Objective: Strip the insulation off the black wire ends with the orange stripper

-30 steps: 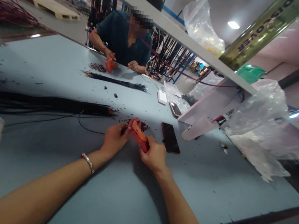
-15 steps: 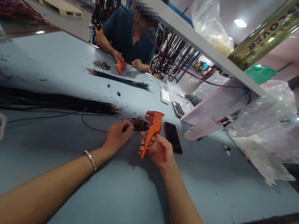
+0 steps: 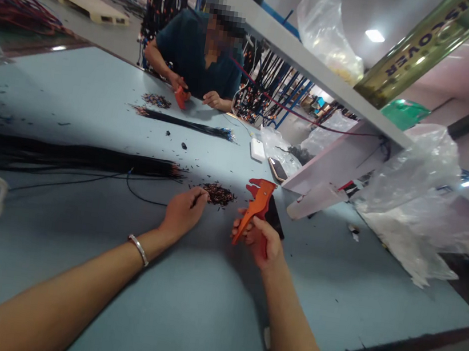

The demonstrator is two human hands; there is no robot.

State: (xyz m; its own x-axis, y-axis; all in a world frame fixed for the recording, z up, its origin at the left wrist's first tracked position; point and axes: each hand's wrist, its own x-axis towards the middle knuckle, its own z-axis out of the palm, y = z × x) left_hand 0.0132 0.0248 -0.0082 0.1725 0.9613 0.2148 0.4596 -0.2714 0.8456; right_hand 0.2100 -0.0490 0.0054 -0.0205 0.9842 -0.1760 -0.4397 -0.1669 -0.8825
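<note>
My left hand (image 3: 184, 210) is closed in a pinch on a black cable (image 3: 145, 199), which curves in from the left. Orange wire strippers (image 3: 261, 199) with red parts are gripped in my right hand (image 3: 263, 240), jaws pointing up and to the left. A gap separates the tool from my left hand. Just beyond my left fingertips lies a pile of small dark and copper-coloured scraps (image 3: 220, 194). To the left stretches a thick bundle of black cables (image 3: 90, 157), with copper-coloured tips at its right end.
A dark phone (image 3: 275, 218) lies partly hidden behind the strippers. Across the table (image 3: 182, 307), a co-worker (image 3: 199, 50) holds an orange-red tool (image 3: 181, 98) near a thinner cable bundle (image 3: 185, 123). A shelf support (image 3: 331, 159) and plastic bags (image 3: 412, 170) stand at right; a white bent frame (image 3: 0, 196) is at left.
My right hand has moved right with the wire strippers, away from my left hand, uncovering more of the scrap pile and covering the phone. My left hand stays nearly in place.
</note>
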